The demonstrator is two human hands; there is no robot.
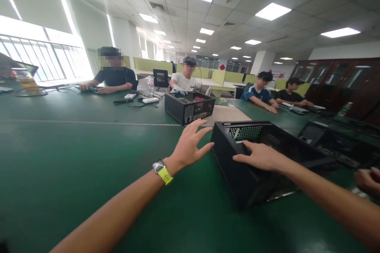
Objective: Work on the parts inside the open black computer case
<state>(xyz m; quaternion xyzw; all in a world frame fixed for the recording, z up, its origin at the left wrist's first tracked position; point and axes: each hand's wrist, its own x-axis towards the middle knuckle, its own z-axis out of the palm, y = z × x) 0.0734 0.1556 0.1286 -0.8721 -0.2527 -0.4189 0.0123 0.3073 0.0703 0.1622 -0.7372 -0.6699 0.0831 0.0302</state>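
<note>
1. Spreading its fingers wide, the left hand (188,146) hovers over the green table (74,158) just left of the black computer case (237,174), grasping nothing and apart from the case's near corner; a watch with a yellow strap (162,170) sits on that wrist
2. Lying on the table directly ahead of the person, the computer case has its open side turned up, with perforated vent panels visible along the far wall
3. Resting flat on the case's upper edge, the right hand (261,156) has its fingers extended and released, pressing down but not gripping
4. Judging by its sheet-metal look, the case is stiff and fairly heavy for its bulk; the painted panels seem smooth and could slip under a flat palm, and the cut edges of the opening may be sharp
5. Taking it by the folded rims on two opposite sides looks the surest hold, one hand each side, avoiding the thin vent mesh
6. Farther right, another person's hand (368,180) shows at the picture's edge, apart from the case
</note>
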